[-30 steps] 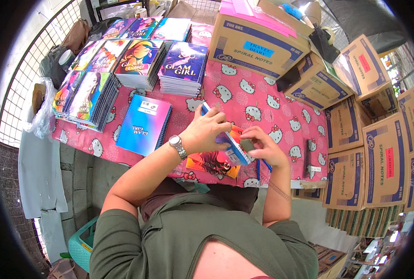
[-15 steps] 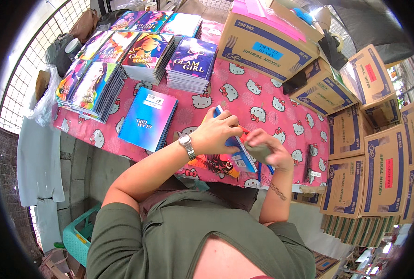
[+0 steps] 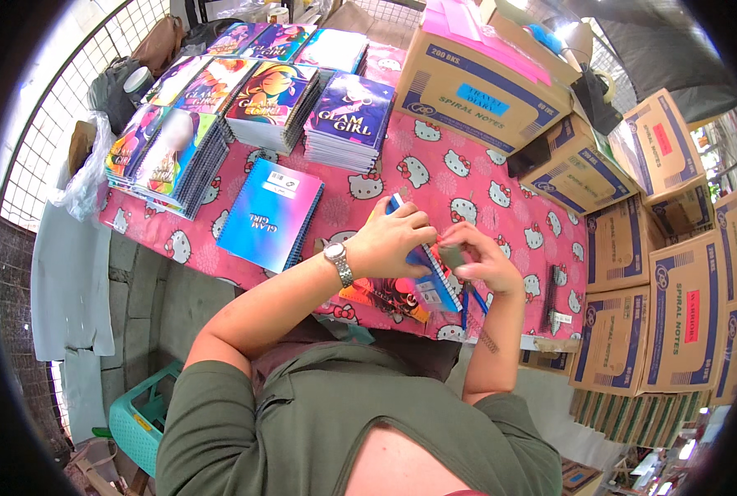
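Note:
My left hand [image 3: 395, 242] grips a blue notebook [image 3: 440, 287] that stands tilted over the table, fingers across its top and thumb on its near side. A row of white shows along the notebook's right edge. There my right hand [image 3: 483, 263] is closed, its fingertips around a small grey-green thing [image 3: 451, 255] I cannot identify, with a bit of red beside it. A thin dark coil [image 3: 488, 341] shows against my right forearm. Under my left hand lies an orange and red illustrated cover [image 3: 389, 299]. Blue slender sticks [image 3: 466, 309] lie by my right wrist.
A blue-pink spiral notebook [image 3: 271, 213] lies left of my hands on the pink patterned tablecloth [image 3: 418, 169]. Stacked notebooks [image 3: 348, 124] fill the far left. Cardboard boxes [image 3: 484, 91] stand at the back and right. Dark spiral coils [image 3: 555, 289] lie near the right edge.
My right hand has turned, and its fingers have drawn in at the notebook's edge. The left hand keeps its grip. The whole view has shifted slightly.

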### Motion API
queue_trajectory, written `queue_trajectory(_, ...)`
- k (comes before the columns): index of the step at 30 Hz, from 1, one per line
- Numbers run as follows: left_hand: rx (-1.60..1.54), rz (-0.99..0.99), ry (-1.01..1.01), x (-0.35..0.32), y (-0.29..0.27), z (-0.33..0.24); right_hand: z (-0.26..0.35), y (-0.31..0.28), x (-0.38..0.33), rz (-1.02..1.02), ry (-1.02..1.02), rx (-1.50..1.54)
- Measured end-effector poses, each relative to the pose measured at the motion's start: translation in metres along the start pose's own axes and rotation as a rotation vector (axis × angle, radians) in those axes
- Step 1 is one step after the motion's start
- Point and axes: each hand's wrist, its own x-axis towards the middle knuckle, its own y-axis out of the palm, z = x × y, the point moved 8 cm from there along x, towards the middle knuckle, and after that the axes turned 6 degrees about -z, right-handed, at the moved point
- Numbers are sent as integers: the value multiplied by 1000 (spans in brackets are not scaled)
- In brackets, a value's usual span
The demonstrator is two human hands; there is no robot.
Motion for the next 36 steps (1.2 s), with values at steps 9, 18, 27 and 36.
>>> queue_trajectory(9, -86, -39, -36, 2, -6, 6, -2, 3, 11, 10, -11, 189)
queue_trajectory(18, -295, -73, -65, -2, -18, 44, -12, 0, 46, 7, 85, -89)
queue_trajectory(27, -421, 31, -119, -1, -9, 53, 19, 17, 46, 152, -179, 546)
queue_trajectory(36, -422, -23, -98, 7, -11, 58, -5, 0, 57, 33, -31, 201)
